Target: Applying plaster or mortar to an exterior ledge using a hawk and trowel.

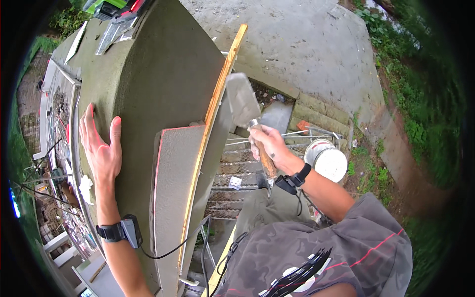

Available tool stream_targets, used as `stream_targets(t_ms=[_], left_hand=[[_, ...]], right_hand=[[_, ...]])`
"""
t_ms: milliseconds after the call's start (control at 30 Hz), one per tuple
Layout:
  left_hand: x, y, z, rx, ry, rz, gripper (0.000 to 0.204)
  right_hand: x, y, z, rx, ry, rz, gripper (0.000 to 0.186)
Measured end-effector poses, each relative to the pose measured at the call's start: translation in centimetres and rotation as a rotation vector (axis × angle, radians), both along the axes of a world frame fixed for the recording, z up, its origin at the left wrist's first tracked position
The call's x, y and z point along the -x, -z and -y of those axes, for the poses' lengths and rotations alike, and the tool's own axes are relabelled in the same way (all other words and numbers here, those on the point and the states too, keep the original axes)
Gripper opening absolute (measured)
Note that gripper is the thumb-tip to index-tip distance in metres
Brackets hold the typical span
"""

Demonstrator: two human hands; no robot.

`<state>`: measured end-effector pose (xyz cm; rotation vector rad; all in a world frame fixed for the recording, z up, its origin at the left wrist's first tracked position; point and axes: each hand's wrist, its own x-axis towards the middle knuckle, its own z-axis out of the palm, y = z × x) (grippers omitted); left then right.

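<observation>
Wood fills the closed right hand [267, 143]: its fingers are wrapped tight around the wooden handle of a trowel [247, 111], with the butt of the handle sticking out below the fist toward the person's wrist. The trowel's long axis runs steeply from that handle up and slightly to the left, and its grey metal blade points away from the person, its tip lying close beside a thin wooden strip [217, 104] that runs along the edge of the wall; whether blade and strip touch cannot be told. The left hand [101, 146] lies flat with fingers spread wide and thumb out, palm pressed on the grey plastered wall [158, 79], holding nothing. Both wrists carry black bands, the left one with a small box and a cable. Below the trowel a metal scaffold platform [237, 163] of mesh shows, and a white bucket [326, 158] stands just right of the right forearm, with bare ground and green weeds beyond.
</observation>
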<state>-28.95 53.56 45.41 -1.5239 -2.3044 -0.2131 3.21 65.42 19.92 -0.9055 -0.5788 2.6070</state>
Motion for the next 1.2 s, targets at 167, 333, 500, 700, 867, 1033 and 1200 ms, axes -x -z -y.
stream_targets(t_ms=[167, 333, 500, 700, 867, 1033, 1200], left_hand=[[-3.3, -0.7, 0.1, -0.088, 0.163, -0.421, 0.02], [-20.2, 6.8, 0.2, -0.263, 0.426, 0.236, 0.021], [-32.1, 11.2, -1.6, -0.169, 0.168, 1.363, 0.05], [-33.1, 10.6, -3.9, -0.174, 0.165, 2.181, 0.043], [-35.6, 8.8, -4.2, -0.193, 0.081, 2.234, 0.033], [-36.9, 6.7, -3.8, -0.11, 0.114, 2.04, 0.024], [-39.0, 5.0, -4.1, -0.083, 0.173, 1.833, 0.029]], right_hand=[[-0.9, -3.4, -3.1, -0.038, 0.299, -0.074, 0.016], [-1.4, -6.2, -6.5, -0.01, 0.489, -0.096, 0.016], [-2.2, -8.4, -9.1, 0.071, 0.662, -0.203, 0.014], [-3.9, -11.1, -10.8, 0.189, 0.805, -0.355, 0.014], [-4.6, -11.4, -12.6, -0.057, 0.974, -0.113, 0.016], [-4.7, -10.0, -15.1, -0.561, 1.089, 0.628, 0.026], [-5.7, -11.1, -15.5, -0.966, 0.957, 1.264, 0.038]])
